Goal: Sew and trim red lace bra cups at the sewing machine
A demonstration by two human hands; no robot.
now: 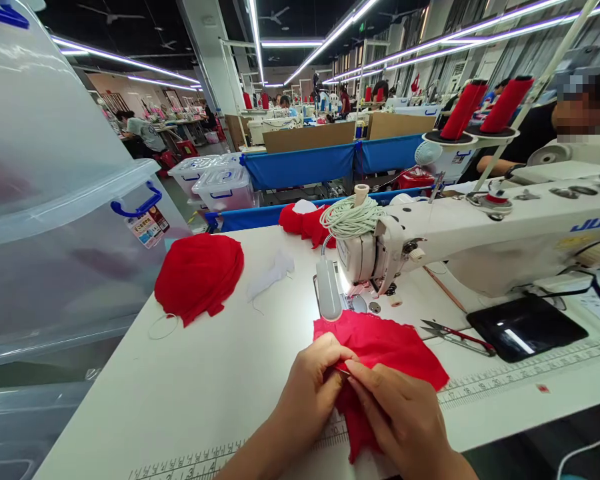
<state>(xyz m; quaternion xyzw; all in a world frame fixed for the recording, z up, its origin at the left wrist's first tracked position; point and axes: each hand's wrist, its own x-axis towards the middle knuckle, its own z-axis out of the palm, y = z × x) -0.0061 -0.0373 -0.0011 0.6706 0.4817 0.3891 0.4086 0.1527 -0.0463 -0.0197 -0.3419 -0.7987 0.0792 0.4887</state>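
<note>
The cloth (380,347), a red piece, lies on the near part of the tabletop (205,387), just in front of the sewing machine (480,240). Its far edge is close to the needle plate (367,305) but not under it, and its near end hangs over the tabletop's edge. No stitching on it can be made out. By the look of it, this piece is being folded or lined up by hand and has not yet gone under the needle.

The left hand (310,387) comes in from the near side with the wrist low. Its fingers (337,353) are closed in a pinch on the cloth's left edge. The right hand (405,420) lies over the cloth, palm down, and its fingers (365,383) are closed on the same fold, tips meeting the left hand's.

Snips (457,335) lie just right of the cloth, beside a black pad (525,327). A red pile (199,273) sits far left with a white scrap (273,273) beside it. More red pieces (305,223) lie behind the machine head. Clear bins (55,200) stand at the left.
</note>
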